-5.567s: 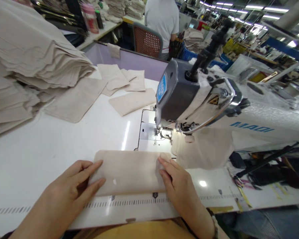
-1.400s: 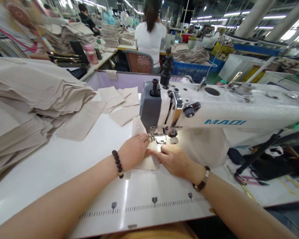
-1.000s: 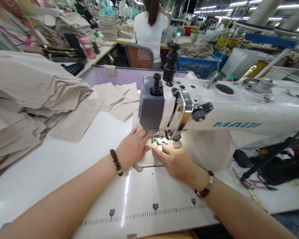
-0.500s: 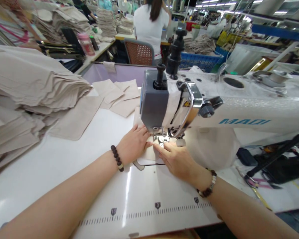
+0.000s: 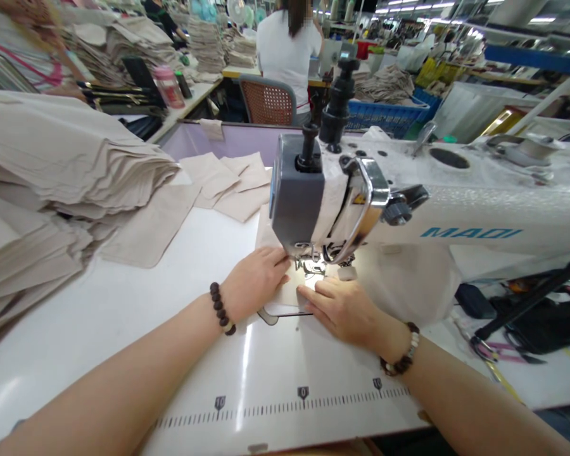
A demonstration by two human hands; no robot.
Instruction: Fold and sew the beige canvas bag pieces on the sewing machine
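Note:
A beige fabric piece point(image 5: 289, 292) lies under the presser foot point(image 5: 313, 266) of a white and grey sewing machine point(image 5: 298, 196). My left hand point(image 5: 259, 277) rests flat on the fabric's left side, fingers stretched toward the foot. On the near right side, my right hand point(image 5: 346, 309) touches the fabric's edge with its extended fingertips. Neither hand grips anything that I can see. A larger beige fabric panel point(image 5: 408, 282) spreads under the machine arm, right of the needle. How the two fabrics meet is hidden by the machine head and my right hand.
Tall stacks of beige fabric point(image 5: 76, 152) fill the left of the table point(image 5: 194, 380). Several loose pieces point(image 5: 247, 199) lie behind the left hand. Scissors point(image 5: 491, 348) and a black case sit at right. Beyond, a person in white point(image 5: 287, 57) works before a chair point(image 5: 268, 101).
My right hand's fingertips have drawn slightly back toward me, away from the left thumb. The left hand has shifted slightly, and more fabric shows between the hands.

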